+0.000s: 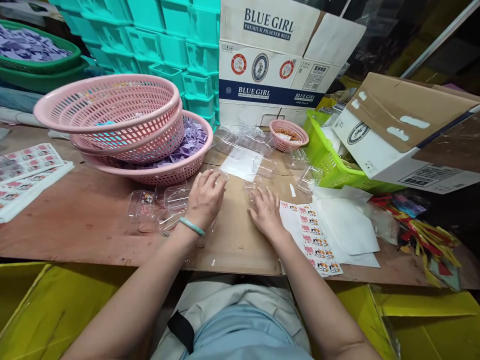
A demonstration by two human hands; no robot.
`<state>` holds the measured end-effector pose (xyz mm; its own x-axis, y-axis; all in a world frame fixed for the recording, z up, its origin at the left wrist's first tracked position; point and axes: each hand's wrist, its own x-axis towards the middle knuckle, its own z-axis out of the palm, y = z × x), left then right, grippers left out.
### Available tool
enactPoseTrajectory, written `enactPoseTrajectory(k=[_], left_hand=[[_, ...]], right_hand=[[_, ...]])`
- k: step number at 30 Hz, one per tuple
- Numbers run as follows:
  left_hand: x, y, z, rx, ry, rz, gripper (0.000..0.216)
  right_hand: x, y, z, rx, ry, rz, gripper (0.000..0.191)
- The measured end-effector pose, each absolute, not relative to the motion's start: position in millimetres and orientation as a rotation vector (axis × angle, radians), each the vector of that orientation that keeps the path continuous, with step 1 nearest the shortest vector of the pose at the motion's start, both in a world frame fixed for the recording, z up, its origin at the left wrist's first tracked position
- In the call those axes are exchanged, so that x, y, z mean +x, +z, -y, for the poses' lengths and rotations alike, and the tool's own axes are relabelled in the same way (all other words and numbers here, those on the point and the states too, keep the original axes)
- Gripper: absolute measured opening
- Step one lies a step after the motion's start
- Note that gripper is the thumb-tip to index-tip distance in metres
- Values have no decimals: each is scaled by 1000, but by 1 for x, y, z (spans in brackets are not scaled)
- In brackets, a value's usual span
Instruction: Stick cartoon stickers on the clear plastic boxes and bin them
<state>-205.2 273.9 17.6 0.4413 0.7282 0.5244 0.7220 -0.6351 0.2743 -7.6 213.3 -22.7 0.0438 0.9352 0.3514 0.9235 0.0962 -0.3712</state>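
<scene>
My left hand, with a green bracelet on the wrist, rests palm down on clear plastic cases on the wooden table; its fingers lie flat and close together. My right hand lies flat beside it, fingers stretched toward another clear case. Just right of that hand is a sticker sheet with small cartoon pictures. One clear case at the left has a sticker on it.
Stacked pink baskets with purple pieces stand at the left. A small pink basket, a green basket, cardboard boxes and teal crates line the back. More sticker sheets lie far left, colourful strips far right.
</scene>
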Motion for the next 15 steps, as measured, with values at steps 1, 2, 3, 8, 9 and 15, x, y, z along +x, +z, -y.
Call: enactPoseTrajectory(k=[1,2,3,8,9,15], left_hand=[[-203,18,-277,2689,895,-1375,30],[-200,18,-280,2715,824,-1402,31],[-199,18,-283,2734,768,-1421,33],[-193,16,-281,2711,768,-1377,34],[-191,18,-276,2667,847,-1331,35],[-165,9,-232,2302,678,-956,44]], right_hand=[[0,-25,-211,-1831,53,1889,31],[5,-26,-208,-1822,83,1911,25],[9,-26,-204,-1787,117,1926,23],[2,-27,-167,-1520,227,1783,21],[0,-29,-158,-1494,199,1783,22],[9,-37,-112,-1398,26,2097,35]])
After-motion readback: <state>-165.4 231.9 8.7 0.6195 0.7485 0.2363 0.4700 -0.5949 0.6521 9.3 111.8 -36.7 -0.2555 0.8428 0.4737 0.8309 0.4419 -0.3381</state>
